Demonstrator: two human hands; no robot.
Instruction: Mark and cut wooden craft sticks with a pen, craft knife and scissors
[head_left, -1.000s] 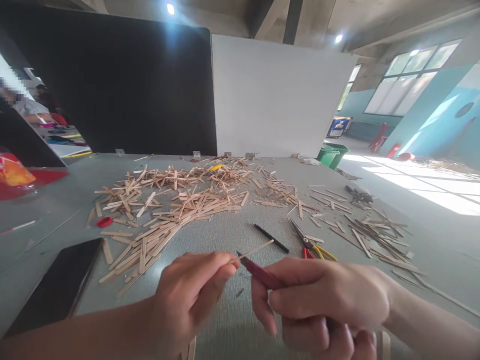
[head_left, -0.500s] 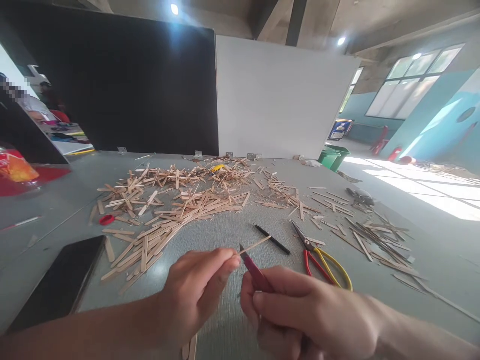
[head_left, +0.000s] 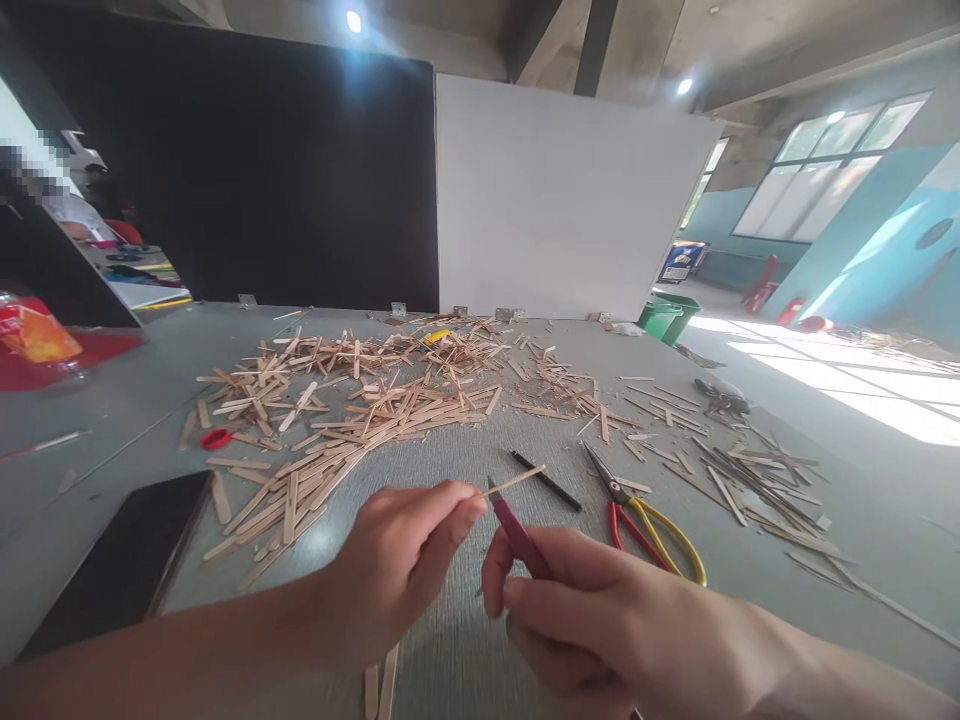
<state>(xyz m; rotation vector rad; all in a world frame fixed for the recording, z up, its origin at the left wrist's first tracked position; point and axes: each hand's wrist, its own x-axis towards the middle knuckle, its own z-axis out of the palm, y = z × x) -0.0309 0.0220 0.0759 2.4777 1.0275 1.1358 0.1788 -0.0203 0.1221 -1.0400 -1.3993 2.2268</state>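
Between thumb and fingers, my left hand point(head_left: 409, 555) pinches a thin wooden stick point(head_left: 516, 481) that points up to the right. My right hand point(head_left: 585, 610) is wrapped round the dark red handle of a knife point(head_left: 519, 538), whose blade tip is close beside the stick; whether they touch I cannot tell. Behind the stick lies a black pen-like rod point(head_left: 547, 481). To its right rest pliers point(head_left: 652, 520) with red and yellow handles. A large pile of flat wooden sticks point(head_left: 352, 440) spreads beyond my left hand.
A black phone point(head_left: 112, 560) lies at the left, near a red ring point(head_left: 216, 439). Farther left is a bottle point(head_left: 37, 335) with an orange label. More thin strips point(head_left: 772, 480) lie at the right. Black and white panels point(head_left: 562, 200) stand behind the table. A person is partly visible far left.
My left hand has moved slightly up and right with the stick. The knife has shifted a little to the right, and my right hand's fingers have moved slightly.
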